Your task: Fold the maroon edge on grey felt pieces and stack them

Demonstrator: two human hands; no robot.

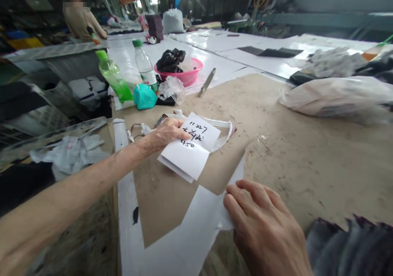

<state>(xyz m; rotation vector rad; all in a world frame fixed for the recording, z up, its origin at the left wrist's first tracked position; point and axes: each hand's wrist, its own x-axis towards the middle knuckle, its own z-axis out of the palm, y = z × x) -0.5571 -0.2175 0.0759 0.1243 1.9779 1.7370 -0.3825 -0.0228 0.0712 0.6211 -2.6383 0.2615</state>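
My left hand (170, 133) is closed on a few folded slips of white paper (187, 165). Black handwriting with numbers, including "11227" and "450", shows on the top slip. My thumb lies over the slip's face. Nearer to me, my right hand (265, 225) has its fingers curled over the edge of a white paper sheet (172, 247) that lies along the table's near side. The fingertips' underside is hidden. Just beyond the slips lies a loop of white strip (227, 125) with scraps around it.
Brown paper (307, 145) covers the table. Behind stand a green bottle (113, 77), a clear bottle (145, 65), a teal mask (145, 96) and a pink basin (193, 73). Stacked dark fabric (350, 247) sits at right, below a plastic bag (334, 96). A person (81, 20) stands far left.
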